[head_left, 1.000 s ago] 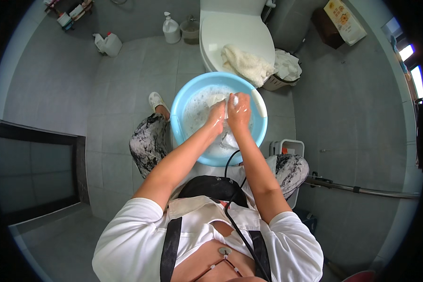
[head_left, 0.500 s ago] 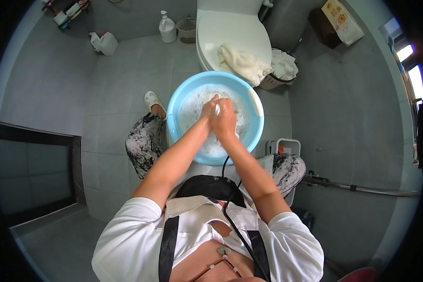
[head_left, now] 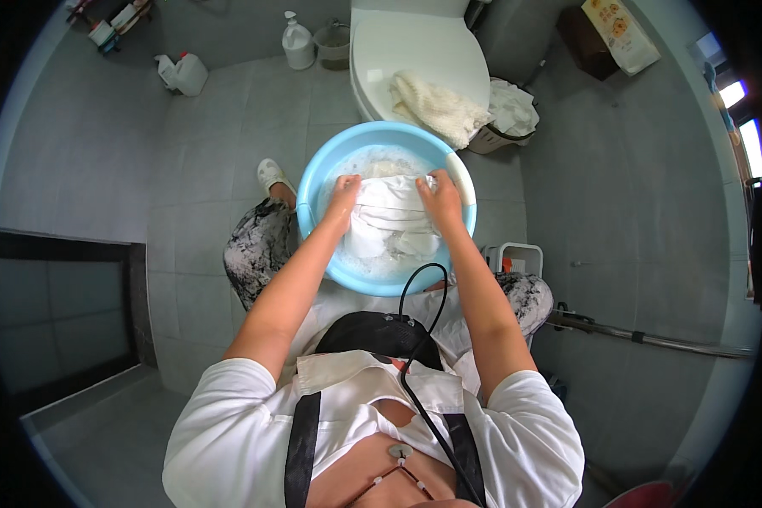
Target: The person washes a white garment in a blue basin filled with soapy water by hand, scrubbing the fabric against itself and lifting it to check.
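White cloth now spans the separated left hand and right hand, fingers curled closed on its sides, exposing more fabric.

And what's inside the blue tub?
Inside the blue tub are suds and a white cloth, held between the left hand and right hand. Suds and cloth cover the bottom, so anything under them can't be seen.
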Action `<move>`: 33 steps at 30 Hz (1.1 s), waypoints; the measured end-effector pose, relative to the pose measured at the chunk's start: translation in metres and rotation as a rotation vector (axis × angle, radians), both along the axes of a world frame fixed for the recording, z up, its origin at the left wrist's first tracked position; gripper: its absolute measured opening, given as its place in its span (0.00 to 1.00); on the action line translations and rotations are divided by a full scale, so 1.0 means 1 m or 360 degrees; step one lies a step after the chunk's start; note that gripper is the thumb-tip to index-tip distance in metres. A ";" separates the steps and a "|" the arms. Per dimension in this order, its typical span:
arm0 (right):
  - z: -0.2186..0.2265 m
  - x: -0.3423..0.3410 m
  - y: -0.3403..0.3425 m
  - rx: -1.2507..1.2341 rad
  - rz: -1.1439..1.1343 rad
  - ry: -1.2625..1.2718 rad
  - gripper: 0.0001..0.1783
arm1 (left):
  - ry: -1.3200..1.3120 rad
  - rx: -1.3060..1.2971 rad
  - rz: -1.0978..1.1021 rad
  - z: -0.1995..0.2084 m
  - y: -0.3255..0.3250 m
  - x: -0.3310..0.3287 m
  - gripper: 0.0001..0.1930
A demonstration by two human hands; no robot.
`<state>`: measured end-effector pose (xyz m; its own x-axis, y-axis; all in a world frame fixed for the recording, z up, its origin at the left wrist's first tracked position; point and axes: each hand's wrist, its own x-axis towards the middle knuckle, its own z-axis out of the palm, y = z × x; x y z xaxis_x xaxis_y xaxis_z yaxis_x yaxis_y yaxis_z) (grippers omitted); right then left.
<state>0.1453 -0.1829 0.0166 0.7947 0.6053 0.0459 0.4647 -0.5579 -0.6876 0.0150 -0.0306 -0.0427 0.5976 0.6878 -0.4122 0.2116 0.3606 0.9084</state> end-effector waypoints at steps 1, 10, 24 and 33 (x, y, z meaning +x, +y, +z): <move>-0.003 -0.005 -0.001 -0.0153 0.0101 -0.0093 0.26 | 0.0091 0.0318 -0.0097 -0.003 -0.003 0.002 0.16; -0.043 -0.014 0.002 -0.1172 0.0933 -0.0296 0.23 | 0.1143 0.1139 -0.1055 -0.005 -0.026 -0.007 0.18; -0.024 0.020 0.009 0.0681 -0.0323 0.1602 0.17 | -0.0363 -0.0779 -0.0038 0.038 -0.009 0.016 0.20; 0.045 -0.078 0.033 0.0940 -0.0100 -0.0066 0.16 | -0.0436 -0.0772 0.0072 0.081 -0.044 0.035 0.22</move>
